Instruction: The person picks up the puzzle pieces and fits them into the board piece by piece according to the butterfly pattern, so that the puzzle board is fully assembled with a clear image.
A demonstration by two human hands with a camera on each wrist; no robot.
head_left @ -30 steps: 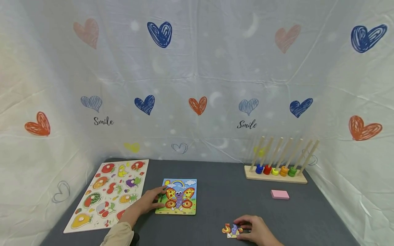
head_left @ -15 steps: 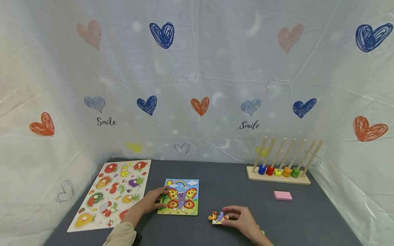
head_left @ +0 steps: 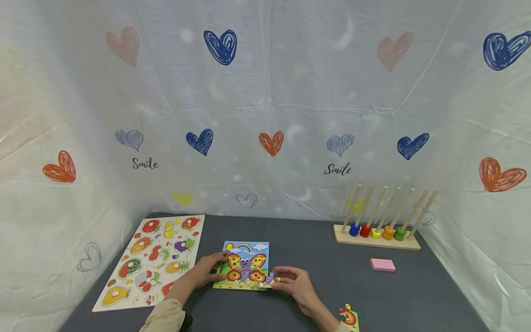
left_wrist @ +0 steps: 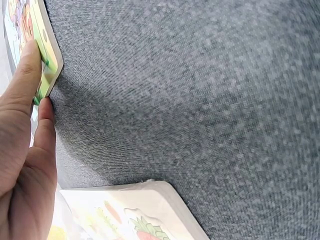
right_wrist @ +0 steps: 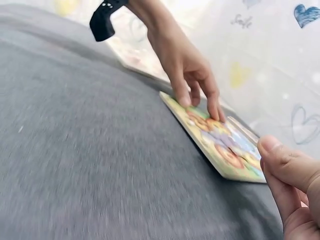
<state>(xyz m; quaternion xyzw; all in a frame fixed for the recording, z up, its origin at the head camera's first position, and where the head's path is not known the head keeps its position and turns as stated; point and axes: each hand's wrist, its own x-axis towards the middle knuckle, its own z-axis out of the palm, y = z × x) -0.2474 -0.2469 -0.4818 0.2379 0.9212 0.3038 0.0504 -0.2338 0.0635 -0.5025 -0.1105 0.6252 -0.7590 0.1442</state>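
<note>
A square butterfly puzzle board (head_left: 244, 258) lies on the dark grey tabletop. My left hand (head_left: 203, 272) rests on its left side, fingers and thumb pressing there; in the left wrist view one fingertip touches the board's edge. With thumb and fingers my right hand (head_left: 296, 286) pinches a puzzle piece (head_left: 268, 279) that shows purple and orange-red butterfly parts. That piece is over the board's lower right corner; whether it touches the board I cannot tell. In the right wrist view, the right hand's fingers mostly hide the piece.
Another puzzle piece (head_left: 349, 318) lies by the right forearm. A fruit peg board (head_left: 137, 295) is at the left. Toward the back right stand a wooden peg rack (head_left: 377, 239) with coloured rings and, before it, a pink block (head_left: 382, 264). A patterned white curtain (head_left: 232, 175) hangs behind.
My right hand has carried the pinched piece left and away from me, to the board's lower right corner. The other loose piece has come into view. My left hand has stayed on the board.
</note>
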